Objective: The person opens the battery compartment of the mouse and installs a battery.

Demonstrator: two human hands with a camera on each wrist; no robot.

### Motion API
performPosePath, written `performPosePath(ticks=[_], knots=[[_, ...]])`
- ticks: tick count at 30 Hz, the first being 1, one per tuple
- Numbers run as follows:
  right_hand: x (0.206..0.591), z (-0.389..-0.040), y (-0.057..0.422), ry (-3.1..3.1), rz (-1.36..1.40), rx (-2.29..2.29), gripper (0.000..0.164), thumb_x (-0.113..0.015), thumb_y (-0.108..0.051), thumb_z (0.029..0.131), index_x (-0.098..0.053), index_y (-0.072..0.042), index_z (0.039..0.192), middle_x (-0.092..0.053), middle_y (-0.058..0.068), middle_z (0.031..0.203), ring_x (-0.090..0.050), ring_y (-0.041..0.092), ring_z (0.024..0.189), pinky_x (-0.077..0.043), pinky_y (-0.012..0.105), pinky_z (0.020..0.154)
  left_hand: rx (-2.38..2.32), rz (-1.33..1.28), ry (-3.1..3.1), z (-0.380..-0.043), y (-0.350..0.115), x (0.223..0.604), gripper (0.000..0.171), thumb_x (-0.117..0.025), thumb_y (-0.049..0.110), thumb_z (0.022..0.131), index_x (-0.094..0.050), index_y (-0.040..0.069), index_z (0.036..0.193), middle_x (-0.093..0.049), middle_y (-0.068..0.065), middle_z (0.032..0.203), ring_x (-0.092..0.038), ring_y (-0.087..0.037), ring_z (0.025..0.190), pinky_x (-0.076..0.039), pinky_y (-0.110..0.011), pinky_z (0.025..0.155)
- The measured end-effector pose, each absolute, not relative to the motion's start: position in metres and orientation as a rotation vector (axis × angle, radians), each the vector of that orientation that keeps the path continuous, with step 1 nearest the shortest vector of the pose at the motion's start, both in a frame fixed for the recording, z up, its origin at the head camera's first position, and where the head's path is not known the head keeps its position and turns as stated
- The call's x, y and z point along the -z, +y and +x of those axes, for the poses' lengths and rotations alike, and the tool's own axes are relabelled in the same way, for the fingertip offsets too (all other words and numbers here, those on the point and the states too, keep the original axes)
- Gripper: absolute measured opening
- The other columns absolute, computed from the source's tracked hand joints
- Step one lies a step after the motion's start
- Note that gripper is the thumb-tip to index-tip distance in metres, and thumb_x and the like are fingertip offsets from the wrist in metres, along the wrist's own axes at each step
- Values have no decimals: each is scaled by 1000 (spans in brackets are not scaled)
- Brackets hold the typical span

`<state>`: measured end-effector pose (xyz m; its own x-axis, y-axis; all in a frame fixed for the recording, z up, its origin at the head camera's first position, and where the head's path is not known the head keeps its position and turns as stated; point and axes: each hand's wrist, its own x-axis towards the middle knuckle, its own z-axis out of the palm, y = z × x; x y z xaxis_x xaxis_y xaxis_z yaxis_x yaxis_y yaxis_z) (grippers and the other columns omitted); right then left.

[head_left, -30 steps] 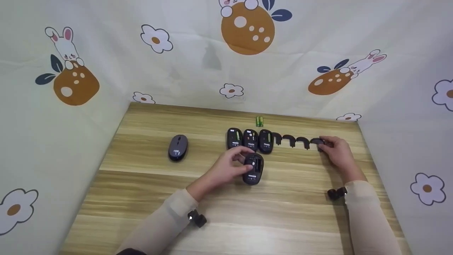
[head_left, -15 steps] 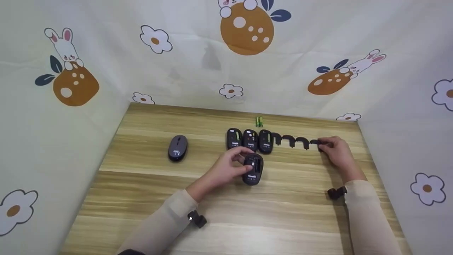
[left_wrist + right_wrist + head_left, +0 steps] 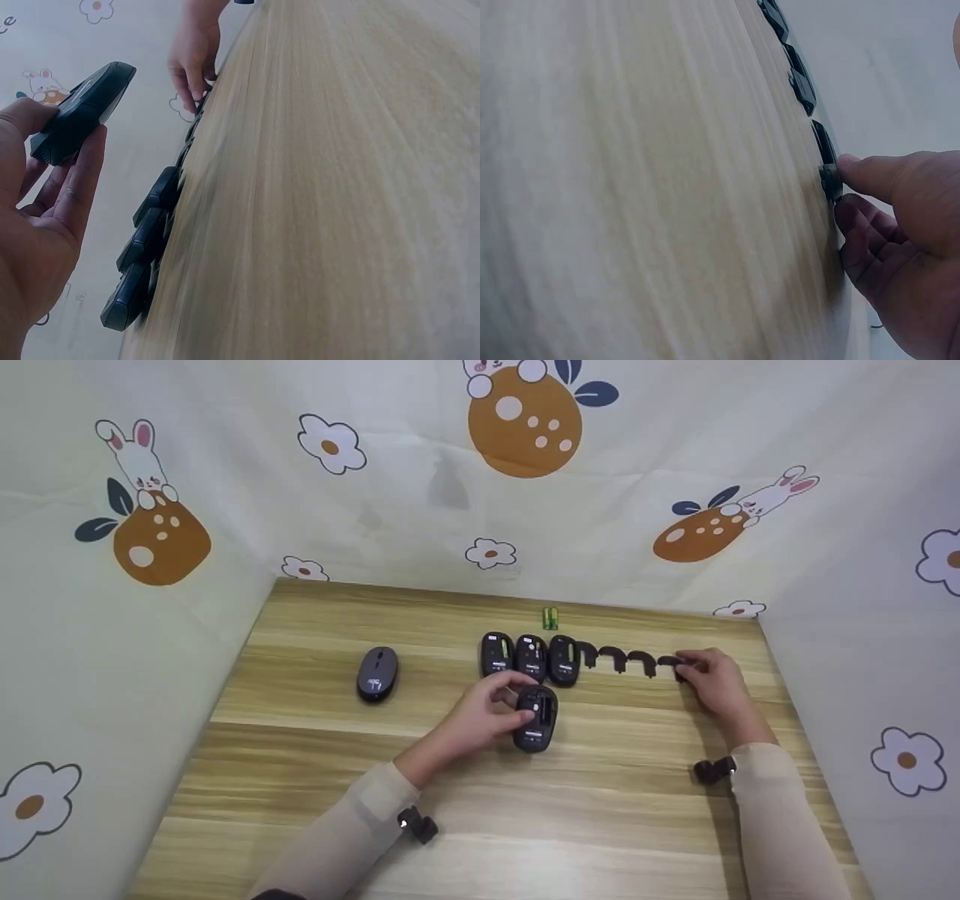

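Note:
My left hand [image 3: 476, 718] holds a black computer mouse [image 3: 535, 735] above the table, thumb on its underside. That underside faces up, and its battery slot is uncovered and dark. In the left wrist view the mouse [image 3: 86, 109] appears side-on between thumb and fingers. At the right end of a row of thin black battery covers [image 3: 641, 661], my right hand [image 3: 720, 686] pinches one more battery cover [image 3: 666, 661]. The right wrist view has this cover [image 3: 828, 182] low at the table surface, with the thumb and a fingertip on its edge.
Three upturned mice [image 3: 564, 660] stand side by side behind my left hand, green batteries showing in their slots. Two green batteries [image 3: 550, 619] lie behind them. A grey mouse [image 3: 377, 673] sits right side up on the left. Patterned cloth [image 3: 405, 510] encloses the wooden table [image 3: 300, 780].
The battery cover in my right hand has tipped from raised to flatter, in line with the other covers. My left hand and its mouse stay nearly still.

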<state>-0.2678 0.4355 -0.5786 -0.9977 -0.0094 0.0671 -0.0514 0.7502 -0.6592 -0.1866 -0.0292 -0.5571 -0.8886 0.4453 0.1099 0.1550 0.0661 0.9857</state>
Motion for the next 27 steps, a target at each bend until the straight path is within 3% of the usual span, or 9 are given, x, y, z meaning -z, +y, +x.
performPosePath(ticks=[8, 16, 27], knots=[[572, -270, 418, -2712, -69, -1240, 29, -73, -11, 107, -76, 4, 132, -68, 19, 116, -59, 15, 94, -49, 15, 71, -1898, 589, 2130, -187, -30, 558, 46, -88, 12, 94, -72, 15, 137, -73, 0, 119, -71, -22, 103, -61, -47, 97], [559, -282, 382, -2713, -6, -1356, 34, -71, -17, 110, -73, 4, 136, -71, 21, 119, -60, 20, 99, -51, 16, 75, -1891, 596, 2131, -187, -31, 558, 45, -88, 13, 95, -72, 16, 137, -74, 0, 118, -72, -23, 102, -60, -50, 98], [549, -304, 337, -2810, 183, -1326, 37, -68, -19, 112, -70, 5, 140, -69, 19, 121, -61, 24, 104, -51, 21, 80, -1895, 580, 2129, -186, -33, 556, 46, -88, 13, 94, -72, 16, 137, -73, -1, 118, -71, -24, 102, -62, -43, 94]])
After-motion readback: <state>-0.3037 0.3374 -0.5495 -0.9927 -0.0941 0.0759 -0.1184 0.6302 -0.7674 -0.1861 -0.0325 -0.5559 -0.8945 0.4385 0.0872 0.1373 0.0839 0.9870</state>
